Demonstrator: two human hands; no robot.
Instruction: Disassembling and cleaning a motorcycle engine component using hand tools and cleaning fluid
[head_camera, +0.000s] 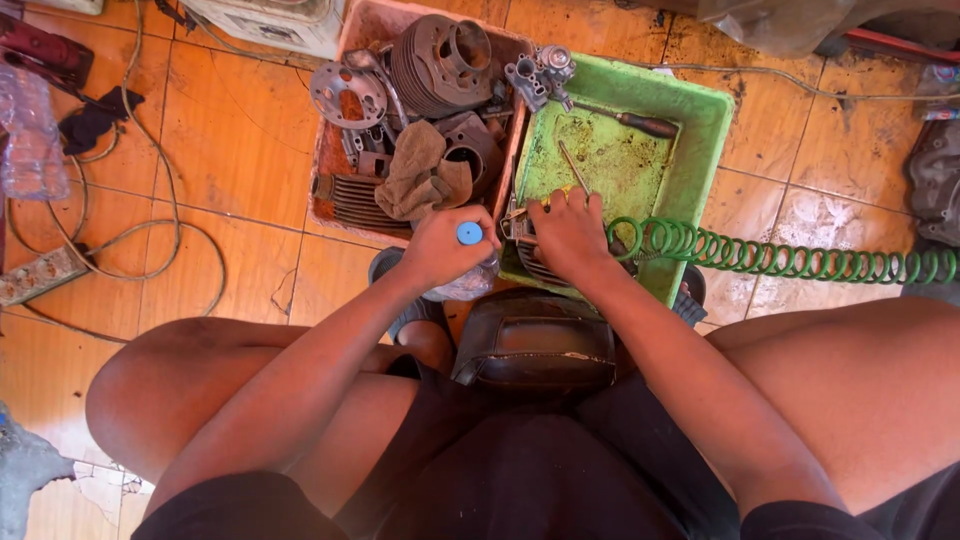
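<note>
My left hand (445, 245) is wrapped around a clear plastic bottle with a blue cap (469, 233), held upright at the near edge of the green tray (700, 150). My right hand (568, 232) rests inside the tray's near left corner, fingers closed on a small finned metal part (530, 258) that is mostly hidden beneath it. A thin metal rod (574, 166) sticks up from just beyond the fingers. A green coiled hose (790, 258) runs from my right wrist off to the right.
A reddish tray (325, 150) on the left holds a finned cylinder (440, 62), a round plate, a rag (425, 175) and several other engine parts. A carburettor (540, 75) and a screwdriver (640, 123) lie at the green tray's far side. Cables and a power strip (40, 275) lie on the orange tiled floor.
</note>
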